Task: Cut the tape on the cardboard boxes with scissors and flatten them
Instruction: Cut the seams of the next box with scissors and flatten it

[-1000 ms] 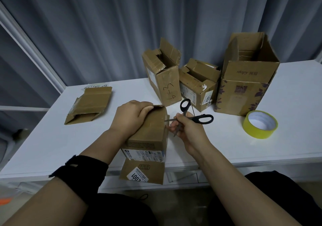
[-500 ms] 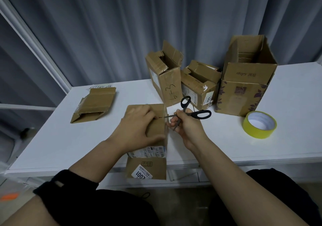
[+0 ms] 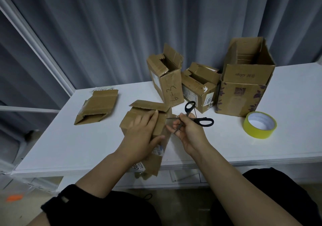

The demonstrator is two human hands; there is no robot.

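Table | L hand now flat on box | R hand: scissors, unchanged

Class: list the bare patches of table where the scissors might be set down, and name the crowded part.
Bare table lies front left, between the flat box and the near box; also front right, between the right hand and the tape roll, and far right beyond the big box. Crowded: the back middle, where three boxes stand close together.
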